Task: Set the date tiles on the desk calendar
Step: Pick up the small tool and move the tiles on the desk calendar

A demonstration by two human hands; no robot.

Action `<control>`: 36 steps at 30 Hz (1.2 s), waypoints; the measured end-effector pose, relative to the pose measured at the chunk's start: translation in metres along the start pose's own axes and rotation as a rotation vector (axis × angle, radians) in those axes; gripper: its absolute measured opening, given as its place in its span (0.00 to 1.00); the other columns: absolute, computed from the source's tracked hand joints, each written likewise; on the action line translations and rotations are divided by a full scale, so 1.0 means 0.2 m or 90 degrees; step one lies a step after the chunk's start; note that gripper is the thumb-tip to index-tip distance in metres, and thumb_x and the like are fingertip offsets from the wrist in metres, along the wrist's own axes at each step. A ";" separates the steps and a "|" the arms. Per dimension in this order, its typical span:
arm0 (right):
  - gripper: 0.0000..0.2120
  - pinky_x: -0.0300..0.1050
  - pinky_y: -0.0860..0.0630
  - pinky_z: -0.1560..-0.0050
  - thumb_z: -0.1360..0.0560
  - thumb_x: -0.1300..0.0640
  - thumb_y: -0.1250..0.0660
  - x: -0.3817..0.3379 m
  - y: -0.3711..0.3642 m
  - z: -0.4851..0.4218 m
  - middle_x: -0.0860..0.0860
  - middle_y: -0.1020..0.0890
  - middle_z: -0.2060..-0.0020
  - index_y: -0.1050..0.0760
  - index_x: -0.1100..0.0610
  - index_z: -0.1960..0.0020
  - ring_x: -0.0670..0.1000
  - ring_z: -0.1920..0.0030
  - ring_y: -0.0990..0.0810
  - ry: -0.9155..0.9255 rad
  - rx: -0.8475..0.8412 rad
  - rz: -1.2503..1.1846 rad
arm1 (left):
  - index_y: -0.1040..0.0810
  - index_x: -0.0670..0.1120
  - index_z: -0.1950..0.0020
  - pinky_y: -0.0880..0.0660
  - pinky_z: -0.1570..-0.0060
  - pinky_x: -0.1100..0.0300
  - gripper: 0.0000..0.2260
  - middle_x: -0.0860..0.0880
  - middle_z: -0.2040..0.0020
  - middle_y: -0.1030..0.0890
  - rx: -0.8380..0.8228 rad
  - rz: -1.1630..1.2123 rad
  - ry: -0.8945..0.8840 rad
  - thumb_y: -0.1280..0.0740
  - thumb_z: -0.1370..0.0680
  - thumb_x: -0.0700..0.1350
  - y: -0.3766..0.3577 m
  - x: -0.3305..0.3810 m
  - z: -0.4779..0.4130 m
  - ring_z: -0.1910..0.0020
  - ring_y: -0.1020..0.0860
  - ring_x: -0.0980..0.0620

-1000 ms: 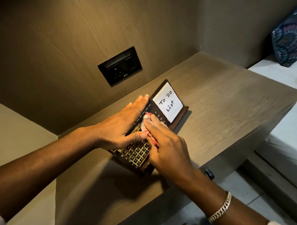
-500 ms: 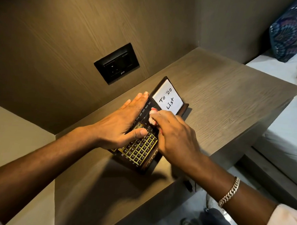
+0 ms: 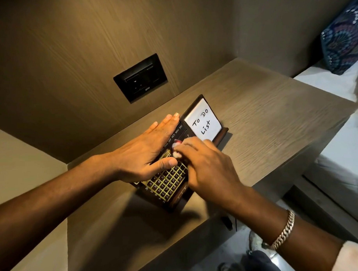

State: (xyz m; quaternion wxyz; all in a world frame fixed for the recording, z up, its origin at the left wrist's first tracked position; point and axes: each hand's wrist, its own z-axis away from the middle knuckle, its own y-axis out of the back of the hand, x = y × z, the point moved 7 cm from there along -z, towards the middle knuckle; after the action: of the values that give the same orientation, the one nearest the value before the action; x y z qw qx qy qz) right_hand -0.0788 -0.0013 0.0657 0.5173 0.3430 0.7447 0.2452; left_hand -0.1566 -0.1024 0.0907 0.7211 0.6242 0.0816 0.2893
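Observation:
The desk calendar (image 3: 168, 185) is a dark wooden stand with a gold grid over date numbers and month names along its upper edge. A white "To Do List" note (image 3: 203, 122) sits in its right half. My left hand (image 3: 147, 154) clasps the calendar's upper edge, fingers flat behind it and thumb on the grid. My right hand (image 3: 209, 169) presses a small white and red object (image 3: 175, 154) against the calendar face just below the month names. The hands hide the tiles under them.
The calendar stands on a wooden desk (image 3: 266, 122) set against a panelled wall with a black socket plate (image 3: 140, 78). To the right is a bed with white sheets (image 3: 338, 84) and a patterned blue pillow (image 3: 346, 37). The desk's front edge drops to the floor.
My right hand slid the small object a little toward the note and back over the grid. My left hand kept its hold on the calendar.

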 end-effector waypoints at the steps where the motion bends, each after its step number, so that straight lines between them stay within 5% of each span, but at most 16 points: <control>1: 0.20 0.47 0.25 0.55 0.25 0.57 0.41 0.04 0.02 -0.02 0.49 0.25 0.40 0.30 0.51 0.34 0.50 0.46 0.28 -0.027 0.016 0.006 | 0.68 0.52 0.22 0.68 0.28 0.68 0.46 0.54 0.21 0.66 0.000 0.002 0.003 0.57 0.30 0.76 0.00 0.00 0.00 0.23 0.65 0.63; 9: 0.21 0.48 0.24 0.54 0.26 0.56 0.43 -0.04 -0.02 0.04 0.49 0.25 0.40 0.31 0.50 0.33 0.50 0.46 0.28 -0.019 0.026 -0.051 | 0.66 0.50 0.21 0.64 0.26 0.62 0.45 0.51 0.19 0.64 0.002 -0.014 -0.013 0.56 0.28 0.75 0.00 0.02 0.01 0.22 0.64 0.60; 13: 0.18 0.51 0.25 0.51 0.24 0.57 0.42 0.09 0.07 -0.04 0.50 0.25 0.40 0.29 0.52 0.34 0.52 0.45 0.28 -0.094 0.071 -0.031 | 0.67 0.51 0.21 0.67 0.28 0.68 0.44 0.54 0.21 0.66 0.003 -0.006 -0.002 0.55 0.28 0.75 -0.01 0.03 0.01 0.23 0.65 0.62; 18: 0.16 0.47 0.25 0.55 0.24 0.57 0.42 -0.05 -0.01 0.05 0.48 0.25 0.43 0.29 0.50 0.37 0.49 0.48 0.29 -0.027 0.031 -0.086 | 0.65 0.50 0.21 0.63 0.24 0.60 0.43 0.50 0.19 0.63 0.009 -0.016 -0.017 0.54 0.26 0.73 0.00 0.04 0.02 0.21 0.63 0.58; 22: 0.17 0.45 0.29 0.56 0.24 0.55 0.41 0.09 0.07 -0.03 0.50 0.25 0.42 0.30 0.51 0.35 0.50 0.47 0.28 -0.079 0.078 -0.031 | 0.66 0.51 0.21 0.67 0.29 0.71 0.43 0.54 0.21 0.65 0.008 -0.008 -0.011 0.54 0.27 0.74 -0.01 0.05 0.01 0.22 0.65 0.62; 25: 0.17 0.46 0.25 0.56 0.24 0.56 0.40 0.02 0.03 0.01 0.50 0.25 0.42 0.30 0.51 0.35 0.49 0.48 0.29 -0.047 0.067 -0.031 | 0.66 0.50 0.21 0.67 0.28 0.69 0.44 0.53 0.21 0.66 0.005 -0.019 -0.007 0.55 0.27 0.74 -0.02 0.05 0.01 0.22 0.65 0.62; 29: 0.22 0.49 0.21 0.51 0.25 0.56 0.39 -0.01 -0.02 0.11 0.49 0.26 0.36 0.33 0.51 0.31 0.51 0.41 0.27 0.018 0.025 -0.021 | 0.69 0.53 0.22 0.66 0.28 0.66 0.44 0.56 0.22 0.69 0.005 -0.036 -0.008 0.55 0.28 0.75 -0.02 0.04 0.02 0.23 0.66 0.62; 33: 0.25 0.49 0.24 0.41 0.23 0.55 0.40 0.13 0.02 0.12 0.52 0.26 0.32 0.36 0.53 0.27 0.52 0.35 0.28 -0.077 0.084 0.019 | 0.70 0.55 0.23 0.68 0.29 0.67 0.44 0.56 0.22 0.69 0.010 -0.016 -0.007 0.56 0.29 0.76 -0.03 0.06 0.02 0.23 0.66 0.62; 36: 0.30 0.52 0.29 0.35 0.25 0.56 0.36 0.03 -0.11 0.18 0.58 0.30 0.28 0.40 0.55 0.25 0.57 0.30 0.30 -0.110 0.033 -0.002 | 0.66 0.49 0.21 0.64 0.25 0.59 0.45 0.50 0.20 0.66 0.012 -0.020 -0.021 0.55 0.28 0.75 -0.03 0.08 0.01 0.22 0.65 0.59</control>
State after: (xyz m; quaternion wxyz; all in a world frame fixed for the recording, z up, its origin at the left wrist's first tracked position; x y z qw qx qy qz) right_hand -0.0530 -0.0112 0.0340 0.5708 0.3746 0.7042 0.1946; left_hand -0.1411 -0.0973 0.0896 0.7208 0.6345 0.0818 0.2668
